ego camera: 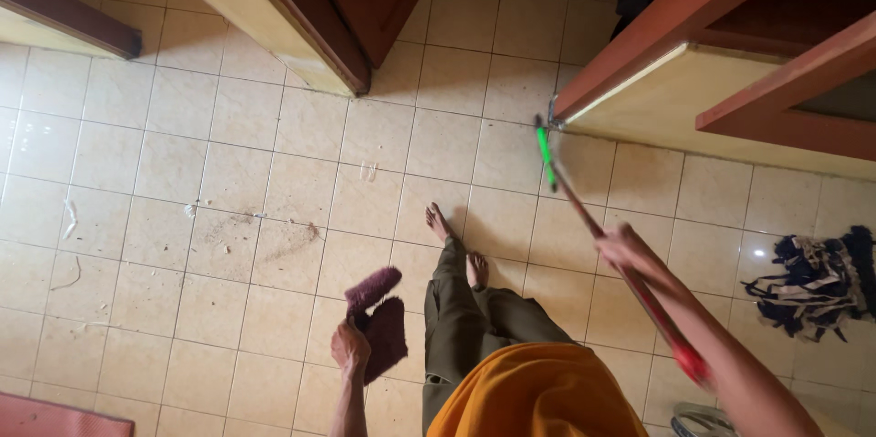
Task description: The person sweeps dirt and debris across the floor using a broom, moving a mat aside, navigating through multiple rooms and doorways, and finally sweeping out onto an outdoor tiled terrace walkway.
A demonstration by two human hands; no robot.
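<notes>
Right hand grips broom; left hand clutches purple slippers. Dust pile and scraps remain unswept on floor.

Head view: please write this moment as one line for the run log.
left hand: holds purple fuzzy slippers | right hand: grips red-green mop handle | tiled floor: dust pile | rag mop head at right

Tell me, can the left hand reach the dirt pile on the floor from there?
Probably not yet. The left hand is full, gripping purple slippers, and hangs high above the dirt pile. Nothing blocks the way, though; bending down would likely do it.
</notes>
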